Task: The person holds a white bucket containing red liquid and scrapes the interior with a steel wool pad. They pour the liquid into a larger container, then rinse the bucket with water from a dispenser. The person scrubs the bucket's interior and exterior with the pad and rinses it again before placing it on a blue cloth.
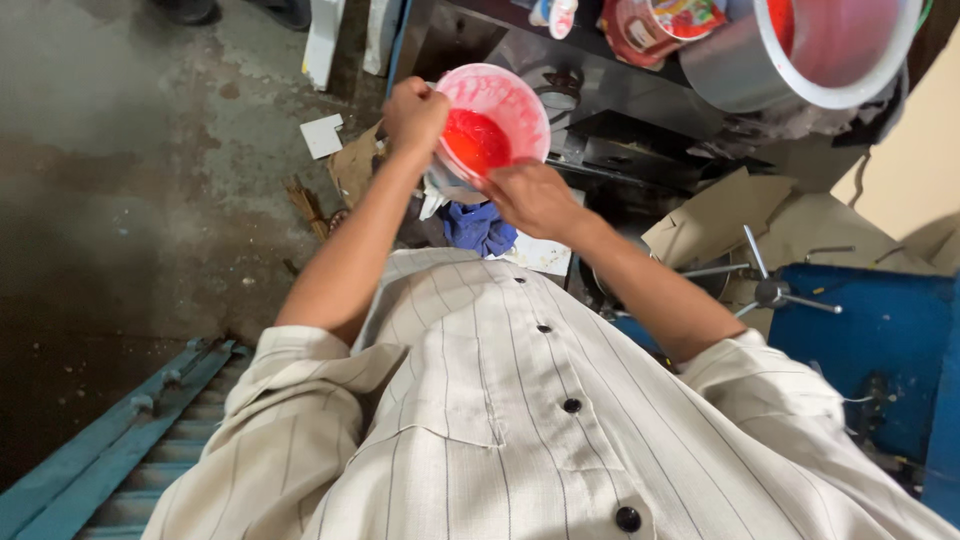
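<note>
A small white plastic tub (500, 100) with red paste inside is held out in front of my striped shirt. My left hand (414, 115) grips the tub's left rim with closed fingers. My right hand (532, 198) reaches in at the tub's lower right rim, fingers closed; what they pinch is hidden. A blue cloth (478, 228) hangs just below the tub.
A large white bucket (830, 50) with red inside sits tilted at the top right on a dark metal machine (620, 120). Cardboard pieces (720, 215) lie to the right, beside a blue machine with a metal handle (775, 290). Blue rails (120, 440) lie lower left on the concrete floor.
</note>
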